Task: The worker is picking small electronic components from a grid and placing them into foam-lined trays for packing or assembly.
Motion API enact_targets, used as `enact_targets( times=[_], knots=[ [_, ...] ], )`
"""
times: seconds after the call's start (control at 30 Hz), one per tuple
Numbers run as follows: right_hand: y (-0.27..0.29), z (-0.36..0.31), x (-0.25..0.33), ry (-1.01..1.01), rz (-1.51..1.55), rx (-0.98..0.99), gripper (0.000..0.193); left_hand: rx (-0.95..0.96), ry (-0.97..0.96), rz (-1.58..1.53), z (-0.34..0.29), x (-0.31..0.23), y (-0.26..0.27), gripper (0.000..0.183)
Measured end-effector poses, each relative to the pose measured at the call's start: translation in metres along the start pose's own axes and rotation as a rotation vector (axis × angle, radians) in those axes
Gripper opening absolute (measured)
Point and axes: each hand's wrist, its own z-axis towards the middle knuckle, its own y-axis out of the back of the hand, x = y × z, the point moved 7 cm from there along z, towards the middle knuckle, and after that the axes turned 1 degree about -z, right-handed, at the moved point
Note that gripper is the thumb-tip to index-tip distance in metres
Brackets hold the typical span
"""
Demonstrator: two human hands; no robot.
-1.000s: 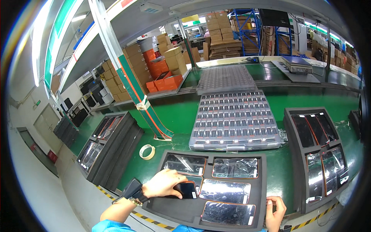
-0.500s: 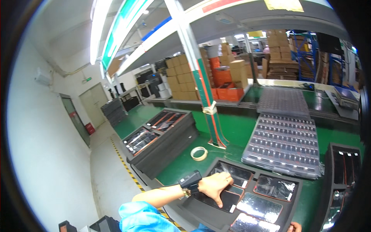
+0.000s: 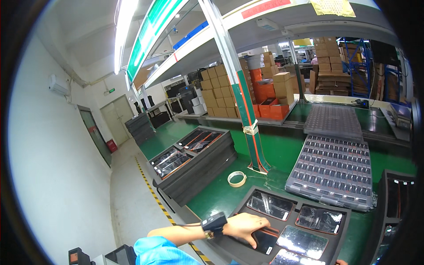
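A black foam tray (image 3: 238, 251) lies on the green bench, with several glossy black phone screens (image 3: 270, 204) with orange edges and small white labels in its slots. My left hand (image 3: 247, 227) reaches over the tray's left side. Its thumb and fingers are closed on a black phone screen (image 3: 266, 243), mostly hidden under the palm. A black device is strapped to that wrist. At the tray's near right edge, only the fingertips of my right hand (image 3: 341, 262) show, against the rim; the rest is out of view.
A stack of black foam trays (image 3: 196, 172) with more screens stands left, beside a tape roll (image 3: 237, 179). Clear plastic trays (image 3: 331, 172) of small parts lie at right, near another black tray (image 3: 393, 198). A post (image 3: 247, 119) rises behind the tape.
The whole view has shifted, moving the scene slightly right and down. My left hand stays over the same phone screen, whose orange edge now shows beside the fingers. Less of my right hand is visible.
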Motion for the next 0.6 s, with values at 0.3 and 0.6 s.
enact_targets(
  times=[0.3,0.6],
  knots=[
    [0.002,0.001,-0.003,-0.045,0.016,0.007,0.023,-0.089,0.033,0.319,-0.043,-0.038,-0.003,0.036],
    [0.008,-0.003,0.013,-0.004,-0.015,-0.029,0.020,0.048,0.099,0.279,0.033,0.021,0.056,0.065]
  ],
)
